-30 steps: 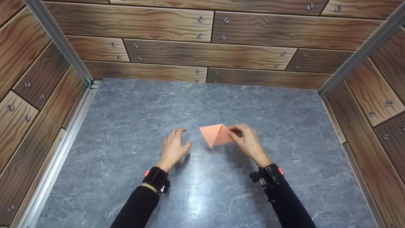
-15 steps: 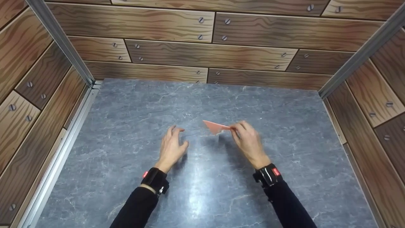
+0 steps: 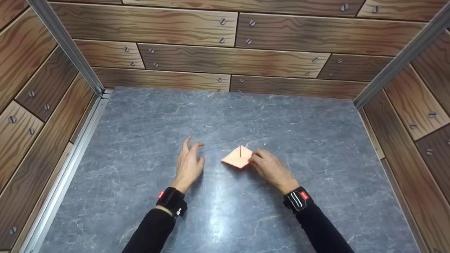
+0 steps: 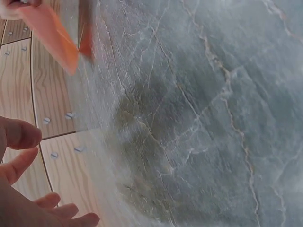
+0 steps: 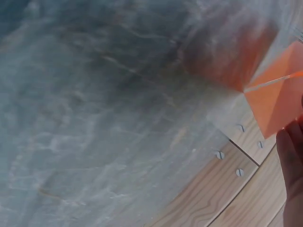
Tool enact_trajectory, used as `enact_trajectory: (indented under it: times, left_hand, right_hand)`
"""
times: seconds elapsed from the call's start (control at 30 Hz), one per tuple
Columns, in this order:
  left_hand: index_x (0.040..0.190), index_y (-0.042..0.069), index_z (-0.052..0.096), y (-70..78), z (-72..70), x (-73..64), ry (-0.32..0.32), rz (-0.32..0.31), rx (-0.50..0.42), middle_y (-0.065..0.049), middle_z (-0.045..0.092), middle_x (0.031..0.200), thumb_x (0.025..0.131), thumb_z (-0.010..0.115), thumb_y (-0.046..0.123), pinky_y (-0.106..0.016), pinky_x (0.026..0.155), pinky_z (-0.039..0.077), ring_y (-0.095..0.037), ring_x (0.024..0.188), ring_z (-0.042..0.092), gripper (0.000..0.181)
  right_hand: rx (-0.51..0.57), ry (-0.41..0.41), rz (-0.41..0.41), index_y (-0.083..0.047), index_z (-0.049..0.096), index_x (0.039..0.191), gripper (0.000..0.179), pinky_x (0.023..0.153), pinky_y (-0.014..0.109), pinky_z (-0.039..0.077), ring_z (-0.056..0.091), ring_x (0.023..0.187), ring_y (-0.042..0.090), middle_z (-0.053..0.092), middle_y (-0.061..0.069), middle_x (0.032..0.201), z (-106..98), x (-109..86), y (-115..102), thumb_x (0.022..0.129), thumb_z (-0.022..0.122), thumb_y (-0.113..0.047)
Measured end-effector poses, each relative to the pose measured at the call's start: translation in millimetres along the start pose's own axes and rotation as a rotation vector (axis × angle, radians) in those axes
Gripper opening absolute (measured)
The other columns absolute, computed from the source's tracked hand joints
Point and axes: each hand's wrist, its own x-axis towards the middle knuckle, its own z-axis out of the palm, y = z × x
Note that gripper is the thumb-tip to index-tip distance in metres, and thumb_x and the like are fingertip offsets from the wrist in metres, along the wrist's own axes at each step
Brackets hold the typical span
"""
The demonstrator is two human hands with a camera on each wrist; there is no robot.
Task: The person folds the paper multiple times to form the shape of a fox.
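Note:
A folded piece of orange paper [image 3: 233, 159] shows as a pale diamond in the head view, with a dark slit running down from its top corner. My right hand [image 3: 270, 168] pinches its right corner between thumb and fingers. In the right wrist view the folded paper [image 5: 273, 104] displays creased panels, one tip reaching down to the table and its reflection. Left of the paper, my left hand [image 3: 188, 163] hovers with fingers spread and nothing in them. The left wrist view has the paper [image 4: 52, 38] at upper left, apart from the left hand [image 4: 23, 189].
The grey marbled table [image 3: 147, 116] is glossy, with a bright glare patch between the forearms. Wood-patterned walls [image 3: 197, 59] enclose it at the back and both sides, with metal rails [image 3: 66, 49] at the corners. Each wrist wears a black strap [image 3: 296, 199].
My right hand has turned the folded paper over and brought it lower and nearer, so a pale diamond face now shows. The left hand has drawn slightly left, its fingers spreading.

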Motion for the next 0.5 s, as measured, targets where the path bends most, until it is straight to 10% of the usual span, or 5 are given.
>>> enact_trajectory:
  times: [0.5]
  left_hand:
    - [0.128, 0.009, 0.067, -4.0, 4.3, -4.7, -0.054, -0.001, 0.025, -0.028, 0.033, 0.159, 0.094, 0.068, 0.0, -0.059, 0.11, 0.043, -0.048, 0.14, 0.044, 0.035]
  right_hand:
    - [0.068, -0.212, 0.062, -0.013, 0.075, 0.092, 0.004, 0.082, 0.037, 0.057, 0.063, 0.092, 0.019, 0.064, 0.001, 0.098, 5, -15.7, 5, 0.094, 0.076, -0.01]
